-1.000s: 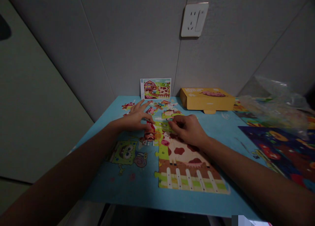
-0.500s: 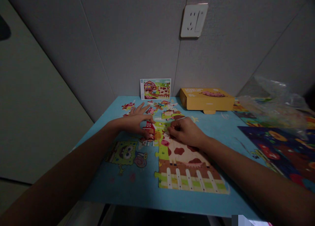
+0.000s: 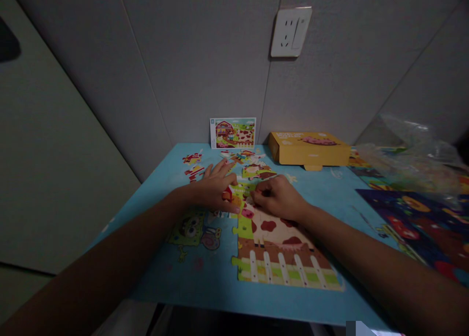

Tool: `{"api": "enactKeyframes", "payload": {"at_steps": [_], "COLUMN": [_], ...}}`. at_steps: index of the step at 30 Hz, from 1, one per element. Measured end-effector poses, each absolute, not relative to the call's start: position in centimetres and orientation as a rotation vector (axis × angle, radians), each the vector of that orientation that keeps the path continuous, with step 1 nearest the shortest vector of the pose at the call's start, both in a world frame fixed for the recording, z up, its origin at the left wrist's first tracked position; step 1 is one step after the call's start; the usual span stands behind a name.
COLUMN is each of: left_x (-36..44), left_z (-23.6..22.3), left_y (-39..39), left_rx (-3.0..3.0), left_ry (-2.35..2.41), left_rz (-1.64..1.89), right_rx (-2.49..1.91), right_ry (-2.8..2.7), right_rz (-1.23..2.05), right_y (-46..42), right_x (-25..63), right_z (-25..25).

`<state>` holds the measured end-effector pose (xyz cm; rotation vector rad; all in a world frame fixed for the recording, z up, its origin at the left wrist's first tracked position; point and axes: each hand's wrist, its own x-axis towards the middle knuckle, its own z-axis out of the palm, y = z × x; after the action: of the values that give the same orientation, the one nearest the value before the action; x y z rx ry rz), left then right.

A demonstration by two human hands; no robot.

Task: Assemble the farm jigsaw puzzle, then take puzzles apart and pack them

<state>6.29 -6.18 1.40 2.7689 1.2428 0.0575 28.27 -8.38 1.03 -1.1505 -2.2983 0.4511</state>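
Left hand [image 3: 213,190] has shifted inward over the flat, knob-edged puzzle [image 3: 284,236].

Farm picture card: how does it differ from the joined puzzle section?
The farm picture card stands upright by the wall; the joined puzzle section lies flat on the blue table. The card has straight edges, while the section has tabs along its left edge. Both show a spotted cow and white fence.

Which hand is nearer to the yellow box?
Right. The right hand is in front of the yellow box, toward its left end; the left hand is farther off to the left.
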Motion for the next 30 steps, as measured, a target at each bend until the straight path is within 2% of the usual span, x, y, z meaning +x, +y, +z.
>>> {"api": "enactKeyframes", "payload": {"at_steps": [10,19,26,30], "left_x": [9.2,8.8,8.9,9.0], "left_z": [1.8,1.1,1.9,2.1], "left_y": [-10.4,-10.0,-10.2,-10.3], "left_rx": [2.724,2.671,2.626,2.616], "left_ry": [1.155,1.096,1.084,1.085], "left_rz": [-0.200,-0.265,-0.317,-0.322], "right_rx": [-1.036,-0.997,-0.987,-1.078], "right_ry": [-2.460,-2.451,-2.308,-2.375], "right_rz": [0.548,0.553,0.297,0.466], "right_y": [-8.1,-8.2,-8.6,-8.2], "right_x": [28.6,28.6,28.5,28.5], "right_z": [0.8,0.7,1.2,0.7]}}
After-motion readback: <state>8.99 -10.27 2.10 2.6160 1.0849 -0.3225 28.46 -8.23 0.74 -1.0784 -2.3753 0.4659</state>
